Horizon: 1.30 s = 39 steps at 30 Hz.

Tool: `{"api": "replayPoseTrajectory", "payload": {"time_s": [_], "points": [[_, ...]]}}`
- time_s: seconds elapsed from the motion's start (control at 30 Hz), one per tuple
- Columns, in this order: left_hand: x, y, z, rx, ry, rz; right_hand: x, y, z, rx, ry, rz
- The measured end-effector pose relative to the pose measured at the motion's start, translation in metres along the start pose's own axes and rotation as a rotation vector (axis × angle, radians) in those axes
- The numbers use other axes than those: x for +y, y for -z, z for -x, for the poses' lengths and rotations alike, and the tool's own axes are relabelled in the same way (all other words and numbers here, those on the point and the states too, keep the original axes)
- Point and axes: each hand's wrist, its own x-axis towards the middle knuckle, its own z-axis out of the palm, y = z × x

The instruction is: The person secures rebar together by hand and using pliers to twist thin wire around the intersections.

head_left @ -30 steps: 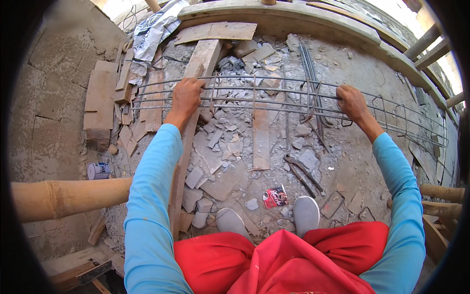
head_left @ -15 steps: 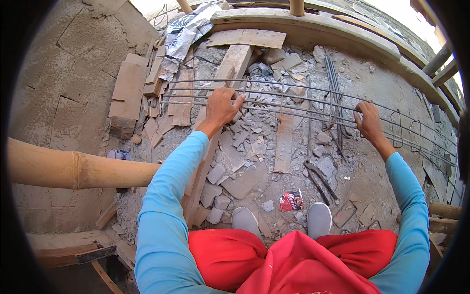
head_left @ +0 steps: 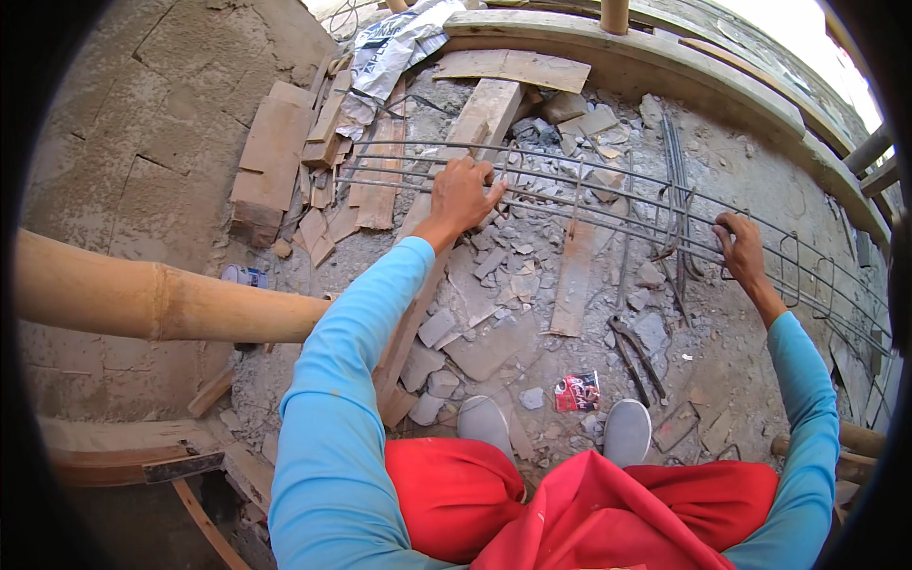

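Note:
A long reinforcing-bar cage (head_left: 541, 197) stretches from left to right in front of me, its thin steel bars joined by square stirrups (head_left: 789, 264) toward the right end. My left hand (head_left: 463, 197) is closed over the bars near the left end, above a wooden beam (head_left: 410, 328). Farther right, my right hand (head_left: 741, 249) curls its fingers round a bar close to the stirrups. Long-handled pincers (head_left: 635, 359) lie on the ground between my hands and my feet. Behind the cage rests a bundle of steel rods (head_left: 676, 157).
Broken concrete (head_left: 484, 347) and a short plank (head_left: 573, 285) litter the ground. A thick bamboo pole (head_left: 180, 302) juts in from the left. Wood offcuts (head_left: 271, 152) and a white sack (head_left: 385, 52) lie at the back left. A red packet (head_left: 577, 391) sits by my shoes.
The whole view has shifted, so the scene sits a little farther right. Both hands keep about the same places on the cage.

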Motion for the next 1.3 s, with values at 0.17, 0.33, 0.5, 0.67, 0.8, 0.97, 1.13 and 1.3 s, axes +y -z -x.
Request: {"api": "replayPoseTrajectory", "payload": {"time_s": [0.17,0.33,0.5,0.67,0.8,0.97,1.13,1.3], "points": [[0.000,0.001,-0.002,-0.036,0.015,0.000,-0.004,-0.004,-0.006,-0.023,-0.009,-0.008],[0.001,-0.003,-0.003,-0.023,0.028,0.010,-0.004,-0.006,-0.005,-0.015,-0.002,-0.023],[-0.003,-0.004,-0.006,-0.073,0.096,0.029,-0.005,-0.010,-0.004,-0.012,0.026,-0.012],[0.000,0.001,-0.009,-0.006,0.239,0.014,-0.007,-0.008,-0.003,-0.002,0.033,0.031],[-0.015,0.006,-0.007,0.048,0.284,0.005,-0.011,-0.010,-0.003,0.019,0.043,0.029],[-0.017,0.012,-0.002,0.037,0.290,-0.007,-0.010,-0.010,-0.001,0.016,0.023,0.028],[-0.024,0.012,0.004,0.006,0.311,-0.084,-0.006,-0.014,0.000,0.032,0.023,0.021],[-0.025,0.011,0.007,0.035,0.284,-0.083,-0.009,-0.014,0.001,0.036,0.035,0.025]]}}
